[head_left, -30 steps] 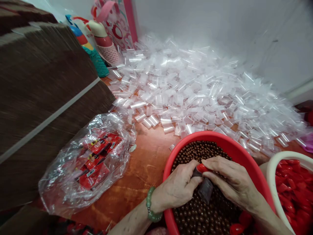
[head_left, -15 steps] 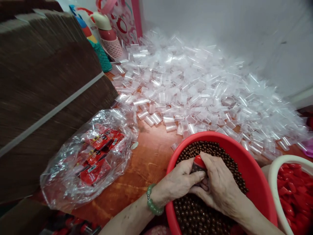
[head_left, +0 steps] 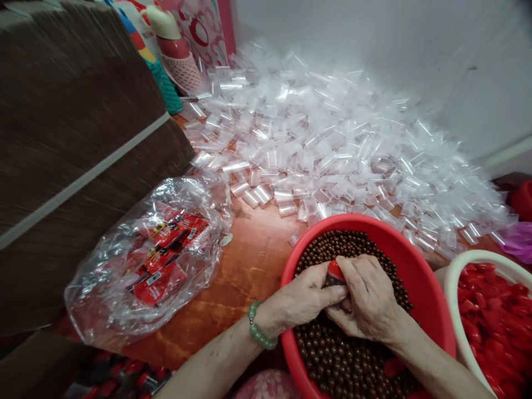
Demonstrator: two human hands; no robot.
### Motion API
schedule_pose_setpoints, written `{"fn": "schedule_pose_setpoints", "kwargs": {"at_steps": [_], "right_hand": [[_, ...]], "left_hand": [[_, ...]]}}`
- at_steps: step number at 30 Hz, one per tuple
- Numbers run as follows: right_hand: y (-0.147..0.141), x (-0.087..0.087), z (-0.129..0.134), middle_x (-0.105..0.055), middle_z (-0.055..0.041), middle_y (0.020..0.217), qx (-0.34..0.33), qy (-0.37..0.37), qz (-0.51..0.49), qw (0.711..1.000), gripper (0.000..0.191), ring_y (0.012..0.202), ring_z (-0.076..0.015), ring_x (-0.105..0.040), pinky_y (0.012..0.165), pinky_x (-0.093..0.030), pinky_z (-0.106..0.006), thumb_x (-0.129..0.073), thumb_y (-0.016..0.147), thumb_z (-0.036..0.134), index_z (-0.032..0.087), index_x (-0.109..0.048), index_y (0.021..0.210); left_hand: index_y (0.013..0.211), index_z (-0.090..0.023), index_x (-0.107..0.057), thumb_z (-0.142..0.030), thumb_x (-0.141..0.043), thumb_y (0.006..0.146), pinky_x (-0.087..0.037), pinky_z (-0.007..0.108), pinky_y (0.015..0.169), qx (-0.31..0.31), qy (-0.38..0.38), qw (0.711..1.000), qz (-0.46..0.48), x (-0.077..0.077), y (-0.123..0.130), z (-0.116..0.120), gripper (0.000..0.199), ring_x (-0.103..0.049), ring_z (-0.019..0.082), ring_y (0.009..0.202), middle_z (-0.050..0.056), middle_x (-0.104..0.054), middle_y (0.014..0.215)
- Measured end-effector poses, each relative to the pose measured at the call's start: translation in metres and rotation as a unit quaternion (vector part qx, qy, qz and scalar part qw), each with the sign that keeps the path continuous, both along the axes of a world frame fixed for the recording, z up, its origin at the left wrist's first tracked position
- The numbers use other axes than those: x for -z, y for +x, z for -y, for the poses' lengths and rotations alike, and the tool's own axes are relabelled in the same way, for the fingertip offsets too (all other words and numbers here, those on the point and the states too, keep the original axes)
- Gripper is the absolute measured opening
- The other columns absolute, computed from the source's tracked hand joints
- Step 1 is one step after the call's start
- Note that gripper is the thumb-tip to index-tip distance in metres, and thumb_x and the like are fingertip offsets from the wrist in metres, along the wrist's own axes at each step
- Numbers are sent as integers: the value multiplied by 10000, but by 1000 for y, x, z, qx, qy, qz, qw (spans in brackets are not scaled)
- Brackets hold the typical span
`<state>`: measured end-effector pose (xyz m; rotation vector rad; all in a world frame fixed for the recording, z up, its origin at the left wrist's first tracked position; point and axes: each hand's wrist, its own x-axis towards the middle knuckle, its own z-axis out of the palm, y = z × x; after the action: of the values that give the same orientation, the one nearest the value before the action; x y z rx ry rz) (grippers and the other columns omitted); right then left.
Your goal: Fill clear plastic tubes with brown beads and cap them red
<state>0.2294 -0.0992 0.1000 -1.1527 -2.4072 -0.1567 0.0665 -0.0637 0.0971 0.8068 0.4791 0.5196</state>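
Over a red basin (head_left: 432, 310) of round brown balls (head_left: 332, 354), my two hands meet around a small clear container with a red cap (head_left: 334, 270). My left hand (head_left: 305, 293), with a green bead bracelet at the wrist, grips it from the left, thumb across its side. From the other side my right hand (head_left: 372, 296) wraps it, fingers near the red cap. Dark contents show through the container's wall; its lower end is mostly hidden by my fingers. A loose red piece (head_left: 393, 367) lies among the balls near my right forearm.
A cream tub (head_left: 451, 288) of red caps (head_left: 494, 316) stands right. Clear plastic tubes (head_left: 316, 133) are heaped against the wall. Left are a clear bag (head_left: 95, 310) with red printed packets (head_left: 162, 277) and a strapped brown stack (head_left: 75, 100). A flask (head_left: 178, 55) stands behind.
The view has shifted slightly, so surroundings sit a little higher and further left. Both hands stay on the capped container, with the right-hand fingers closed more around the cap.
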Motion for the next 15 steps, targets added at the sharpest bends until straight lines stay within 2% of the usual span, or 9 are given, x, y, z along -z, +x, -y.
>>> {"fn": "schedule_pose_setpoints", "kwargs": {"at_steps": [4, 5, 7, 9, 10, 13, 15], "right_hand": [[-2, -7, 0, -623, -147, 892, 8, -28, 15, 999, 596, 795, -288, -565, 717, -494, -455, -569, 838, 383, 46, -404, 1301], [-2, -9, 0, -626, -152, 914, 19, -45, 16, 999, 574, 817, -291, -575, 723, -502, -446, -563, 851, 388, 55, -411, 1293], [-1, -15, -1, -622, -182, 1051, 39, -82, 29, 995, 551, 965, -307, -585, 836, -506, -449, -556, 882, 378, 68, -399, 1309], [1, -21, -1, -563, -221, 1218, 43, -101, 37, 993, 573, 1123, -336, -539, 935, -476, -470, -545, 899, 392, 62, -375, 1335], [3, -23, -2, -541, -225, 1241, 34, -102, 40, 993, 569, 1150, -342, -520, 953, -463, -484, -532, 904, 388, 60, -368, 1339], [10, -30, -2, -541, -195, 1158, -6, -71, 46, 996, 509, 1102, -337, -521, 919, -457, -516, -477, 919, 346, 61, -367, 1326], [13, -34, 0, -538, -179, 1094, -22, -48, 55, 997, 489, 1046, -330, -527, 880, -459, -528, -453, 923, 334, 41, -374, 1307]], "left_hand": [[942, -121, -667, -488, -755, 750, -482, 292, 770, -11, 6, 1000, -21, 4, -1, 1, 424, -591, 156, 769, 30, -667, 803], [977, -125, -670, -483, -734, 776, -491, 310, 803, -22, 3, 1000, -21, 5, -1, 1, 416, -618, 174, 811, 41, -688, 838], [1035, -140, -677, -508, -665, 833, -505, 361, 885, -49, -28, 998, -7, 5, 1, 0, 420, -656, 224, 937, 64, -718, 914], [1027, -156, -692, -549, -576, 879, -515, 411, 934, -66, -74, 995, 5, 0, 7, 0, 436, -658, 271, 1048, 76, -729, 945], [1001, -162, -700, -557, -534, 898, -525, 424, 937, -76, -93, 993, 2, -5, 10, 0, 441, -656, 283, 1075, 77, -731, 940], [929, -162, -699, -480, -449, 953, -544, 426, 930, -135, -106, 985, -24, -21, 25, 5, 405, -659, 273, 1089, 69, -729, 914], [879, -153, -686, -374, -442, 960, -537, 411, 953, -213, -83, 972, -44, -29, 35, 11, 339, -661, 242, 1075, 55, -729, 912]]}}
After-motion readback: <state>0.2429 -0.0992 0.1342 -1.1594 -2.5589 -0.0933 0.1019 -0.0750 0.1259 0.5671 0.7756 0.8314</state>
